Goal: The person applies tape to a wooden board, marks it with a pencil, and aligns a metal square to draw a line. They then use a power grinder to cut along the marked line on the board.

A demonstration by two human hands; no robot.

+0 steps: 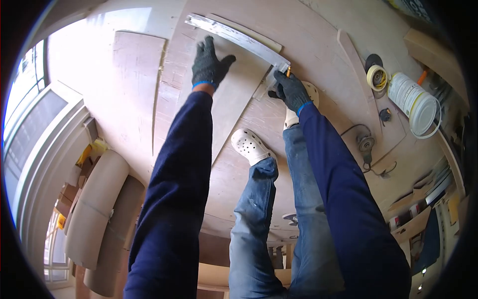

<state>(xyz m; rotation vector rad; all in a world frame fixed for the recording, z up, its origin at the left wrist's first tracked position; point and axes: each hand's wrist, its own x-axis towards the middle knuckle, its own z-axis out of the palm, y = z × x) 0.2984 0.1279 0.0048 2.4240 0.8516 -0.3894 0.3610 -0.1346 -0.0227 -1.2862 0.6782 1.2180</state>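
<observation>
A long silvery straightedge (239, 37) lies across a wood panel (219, 94) at the top of the view, scuffed with white marks. My left hand (210, 65), in a dark glove, has its fingers spread over the panel, fingertips just below the straightedge. By the straightedge's right end, my right hand (290, 89), also gloved, is closed around a yellow-orange pencil (289, 71) whose end sticks up past the fingers. A pale, shiny flat piece (269, 82) shows beside that hand, partly hidden by it. A thin wood strip (244, 32) lies along the straightedge's far side.
My white clogs (249, 145) stand on the boards close to the panel. To the right are a white bucket (413, 102), a tape roll (377, 78), a corded power tool (366, 144) and a curved wood strip (358, 74). Large rolls (97, 209) lie at lower left by a window.
</observation>
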